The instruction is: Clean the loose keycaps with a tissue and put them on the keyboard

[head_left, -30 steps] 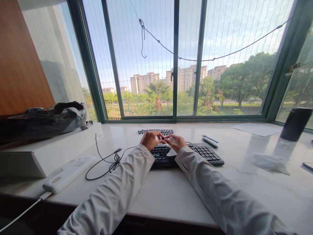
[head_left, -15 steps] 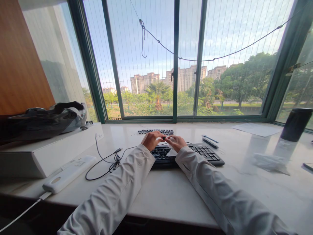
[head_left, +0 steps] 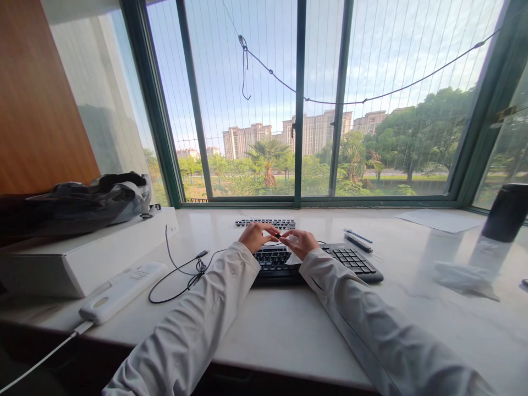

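Note:
Above the keyboard, the fingertips of both my hands meet at a small black keycap (head_left: pixel 278 236). My left hand (head_left: pixel 256 237) is closed, pinching the keycap from the left. My right hand (head_left: pixel 303 243) is closed too; its fingertips touch the keycap, and a white tissue (head_left: pixel 293 259) hangs from under its fingers. Below lies a black keyboard (head_left: pixel 350 259), its number pad to the right of my right sleeve. Dark key wells show on its left part, which my forearms partly cover. Rows of loose keycaps (head_left: pixel 264 224) lie on the counter behind my hands.
Left of my arm are a coiled black cable (head_left: pixel 198 268), a white power strip (head_left: pixel 124 289) and a white box (head_left: pixel 78 264) with a black bag on it. To the right lie pens (head_left: pixel 358 242), a crumpled clear plastic bag (head_left: pixel 466 279), paper (head_left: pixel 438 220) and a black cup (head_left: pixel 505 214).
The keycap appears slightly turned and lower between my fingertips. My right hand has shifted a little to the right, and the whole view has moved slightly.

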Action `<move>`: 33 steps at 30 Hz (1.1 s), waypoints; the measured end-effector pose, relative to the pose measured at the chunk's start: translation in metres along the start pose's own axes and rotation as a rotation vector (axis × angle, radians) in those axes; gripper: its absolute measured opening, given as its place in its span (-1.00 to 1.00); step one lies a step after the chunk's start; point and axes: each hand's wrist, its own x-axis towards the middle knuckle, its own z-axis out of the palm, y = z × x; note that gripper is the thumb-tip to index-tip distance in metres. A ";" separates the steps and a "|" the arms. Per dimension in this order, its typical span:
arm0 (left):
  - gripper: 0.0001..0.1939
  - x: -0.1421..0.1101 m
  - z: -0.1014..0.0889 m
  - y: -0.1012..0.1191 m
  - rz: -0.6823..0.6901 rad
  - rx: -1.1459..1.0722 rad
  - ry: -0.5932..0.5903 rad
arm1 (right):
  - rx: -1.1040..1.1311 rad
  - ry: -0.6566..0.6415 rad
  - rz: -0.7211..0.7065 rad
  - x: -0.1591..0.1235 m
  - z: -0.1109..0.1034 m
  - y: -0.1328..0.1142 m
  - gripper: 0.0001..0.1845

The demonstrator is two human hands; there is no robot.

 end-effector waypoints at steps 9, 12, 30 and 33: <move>-0.73 0.000 -0.012 -0.005 0.010 -0.045 -0.185 | 0.041 -0.070 -0.039 -0.002 -0.004 -0.004 -0.64; -0.76 -0.001 -0.014 -0.004 0.018 -0.046 -0.211 | 0.082 -0.085 -0.018 -0.001 -0.003 -0.003 -0.61; -0.73 -0.001 -0.018 -0.005 -0.003 -0.072 -0.371 | -0.057 -0.300 -0.025 0.001 -0.004 0.007 -0.55; -0.71 -0.002 -0.018 -0.008 -0.015 -0.074 -0.445 | -0.074 -0.365 -0.066 0.000 -0.005 0.005 -0.58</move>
